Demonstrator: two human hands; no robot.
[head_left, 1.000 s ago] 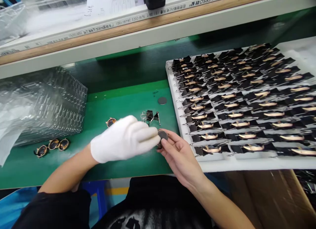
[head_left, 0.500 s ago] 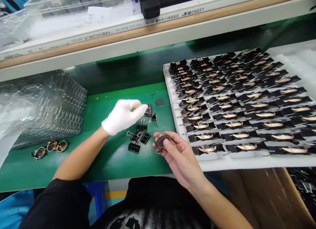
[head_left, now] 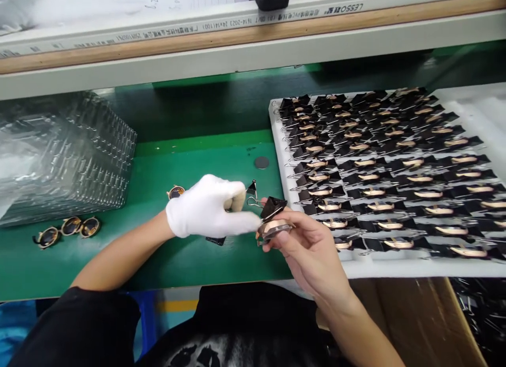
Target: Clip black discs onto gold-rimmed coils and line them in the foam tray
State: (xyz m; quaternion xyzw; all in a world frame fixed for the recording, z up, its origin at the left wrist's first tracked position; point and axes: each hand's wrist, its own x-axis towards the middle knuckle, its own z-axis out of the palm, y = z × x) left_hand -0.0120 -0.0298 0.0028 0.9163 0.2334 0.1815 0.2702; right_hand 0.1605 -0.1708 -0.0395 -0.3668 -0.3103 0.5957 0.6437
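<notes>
My bare right hand (head_left: 308,245) pinches a round, gold-rimmed piece (head_left: 276,228) with a dark disc against it. A black binder clip (head_left: 272,208) sits at the upper edge of that piece, its wire handle pointing left. My left hand (head_left: 213,206), in a white glove, is closed beside it, its thumb tip touching near the piece; what its curled fingers hold, if anything, is hidden. Another black clip (head_left: 252,187) stands just behind the hands. Part of a further clip (head_left: 215,241) shows below the glove. Near the left wrist lies a gold-rimmed piece (head_left: 175,192).
A white foam tray (head_left: 279,161) at the right holds rows of clipped gold pieces. Stacked clear plastic trays (head_left: 79,156) stand at the left, with several round pieces (head_left: 71,226) before them. A grey disc (head_left: 261,162) lies behind the hands. A shelf edge (head_left: 237,56) crosses above.
My gloved hand has moved down and right to meet my right hand. A black clip is now at the round piece. The loose clips are mostly covered, and the whole view has shifted somewhat.
</notes>
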